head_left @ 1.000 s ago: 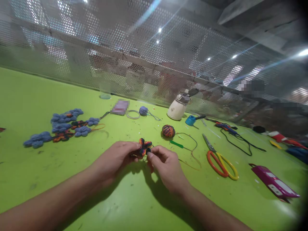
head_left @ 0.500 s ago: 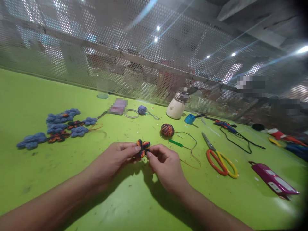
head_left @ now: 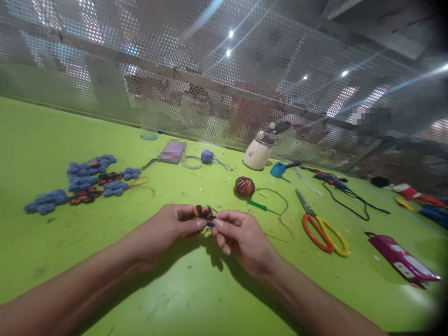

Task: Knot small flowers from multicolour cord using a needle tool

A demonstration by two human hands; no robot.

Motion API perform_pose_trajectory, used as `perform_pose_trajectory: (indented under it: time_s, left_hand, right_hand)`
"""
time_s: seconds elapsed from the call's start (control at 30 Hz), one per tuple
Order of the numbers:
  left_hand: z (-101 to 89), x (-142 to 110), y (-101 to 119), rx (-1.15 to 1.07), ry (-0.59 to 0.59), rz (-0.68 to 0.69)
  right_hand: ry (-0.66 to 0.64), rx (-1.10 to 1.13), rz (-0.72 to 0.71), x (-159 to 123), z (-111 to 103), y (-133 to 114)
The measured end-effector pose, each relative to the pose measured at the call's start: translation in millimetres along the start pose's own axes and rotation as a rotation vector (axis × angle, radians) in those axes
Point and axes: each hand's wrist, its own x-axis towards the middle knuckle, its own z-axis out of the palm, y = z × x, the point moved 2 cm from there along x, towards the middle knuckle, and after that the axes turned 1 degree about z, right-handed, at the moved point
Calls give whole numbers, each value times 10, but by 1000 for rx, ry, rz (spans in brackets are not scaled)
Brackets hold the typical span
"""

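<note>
A small crocheted flower [head_left: 203,212] in black, orange and purple yarn is pinched between my two hands, just above the green table [head_left: 157,298]. My left hand [head_left: 175,224] grips its left side, thumb on the front. On its right edge, the thumb and fingertips of my right hand [head_left: 240,233] are closed. Beyond my hands lies a ball of the same multicoloured yarn [head_left: 244,186]. A green-handled crochet hook [head_left: 257,205] rests beside that ball, near a loose strand. To the left are several joined blue and multicoloured crocheted flowers [head_left: 82,183].
Scissors [head_left: 318,228] with orange and yellow handles lie at the right, near a magenta power strip [head_left: 402,259]. Farther back stand a white bottle [head_left: 257,151], a blue container [head_left: 278,170], a glue gun [head_left: 332,179] and a blue yarn ball [head_left: 207,156]. A perforated metal screen [head_left: 210,93] borders the table.
The flower has tilted in my fingers, so its lower petals are now mostly covered. My left thumb has slid lower across it. The objects on the table stay in place.
</note>
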Motion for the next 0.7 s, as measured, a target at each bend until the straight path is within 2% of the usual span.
perform_pose_trajectory:
  time_s: [0.1, 0.2, 0.37, 0.43, 0.6, 0.7]
  left_hand:
    - [1, 8, 0, -42, -13, -17]
    - [3, 7, -13, -75, -11, -25]
    - [27, -16, -36, -126, -63, -24]
    - [42, -23, -36, -133, -87, -27]
    - [67, -17, -51, -167, -76, -46]
    - [74, -9, -64, -179, -29, -47]
  right_hand:
    - [-48, 70, 31, 18, -12, 40]
    - [-151, 94, 63, 33, -32, 43]
    - [-288, -55, 158, 62, -107, -9]
    - [-266, -163, 125, 57, -110, -38]
    - [-59, -417, -82, -8, -30, -100]
    - [-43, -483, -107, -39, 10, -109]
